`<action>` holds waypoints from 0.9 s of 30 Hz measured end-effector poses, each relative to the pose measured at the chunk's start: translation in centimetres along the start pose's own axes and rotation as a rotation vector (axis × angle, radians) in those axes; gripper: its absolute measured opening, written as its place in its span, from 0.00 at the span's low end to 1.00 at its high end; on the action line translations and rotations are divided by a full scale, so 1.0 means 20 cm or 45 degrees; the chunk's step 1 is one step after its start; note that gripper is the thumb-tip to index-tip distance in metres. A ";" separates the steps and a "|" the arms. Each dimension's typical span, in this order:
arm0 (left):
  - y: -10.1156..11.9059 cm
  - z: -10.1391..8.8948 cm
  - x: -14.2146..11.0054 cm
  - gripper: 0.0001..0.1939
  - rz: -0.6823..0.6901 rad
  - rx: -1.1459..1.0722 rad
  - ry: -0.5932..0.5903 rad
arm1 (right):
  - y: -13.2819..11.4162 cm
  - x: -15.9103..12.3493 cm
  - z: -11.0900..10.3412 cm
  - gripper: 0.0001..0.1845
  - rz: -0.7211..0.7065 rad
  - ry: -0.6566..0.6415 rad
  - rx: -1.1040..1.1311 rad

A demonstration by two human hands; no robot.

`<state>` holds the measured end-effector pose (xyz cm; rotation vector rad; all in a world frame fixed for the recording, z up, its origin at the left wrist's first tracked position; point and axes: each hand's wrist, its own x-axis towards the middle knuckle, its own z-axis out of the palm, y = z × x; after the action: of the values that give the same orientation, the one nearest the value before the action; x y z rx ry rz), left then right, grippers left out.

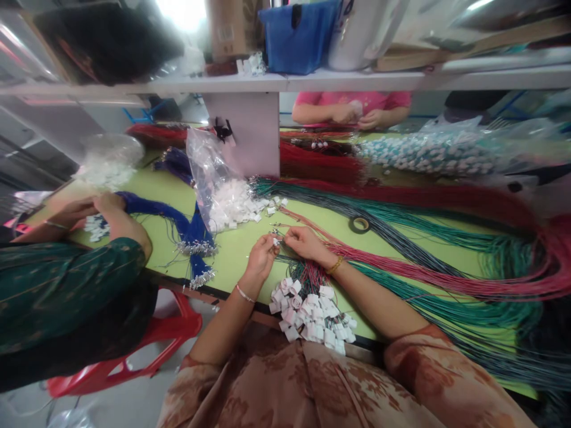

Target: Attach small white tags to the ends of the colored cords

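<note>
Near the surface's (232,249) front edge, the left hand (262,254) pinched a white connector (276,242) while the right hand (303,242) pinched a wire; seating it seemed next, needing fine alignment.

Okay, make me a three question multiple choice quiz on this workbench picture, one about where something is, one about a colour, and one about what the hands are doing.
1. Where does the roll of tape lie?
A. on the green table among the wires
B. on the shelf above
C. on the red chair

2. What colour is the wire bundle by the neighbour's hands?
A. yellow
B. blue
C. white

3. How are the wearer's own hands placed?
A. flat on the lap
B. one raised to the shelf
C. brought together, pinching small parts

Answers: 1 A, the tape sits on the table beside the green wires. 2 B, the blue bundle runs from the neighbour's hands. 3 C, the left hand and right hand meet over a white connector, above the finished pile.
</note>
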<state>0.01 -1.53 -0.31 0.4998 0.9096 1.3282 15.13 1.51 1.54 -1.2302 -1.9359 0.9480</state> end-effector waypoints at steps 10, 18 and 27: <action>-0.02 0.00 0.00 0.15 0.038 0.134 0.056 | -0.04 -0.03 0.03 0.08 -0.201 0.035 -0.215; -0.01 0.00 0.01 0.14 0.051 0.141 0.100 | -0.06 -0.03 0.03 0.08 -0.230 -0.077 -0.297; 0.04 0.16 -0.27 0.04 0.620 0.786 -0.314 | -0.06 0.05 -0.13 0.11 -0.125 -0.007 -0.106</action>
<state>2.12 -5.91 3.69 1.4036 1.0209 1.3563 16.36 2.59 4.06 -1.1680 -2.0388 0.8292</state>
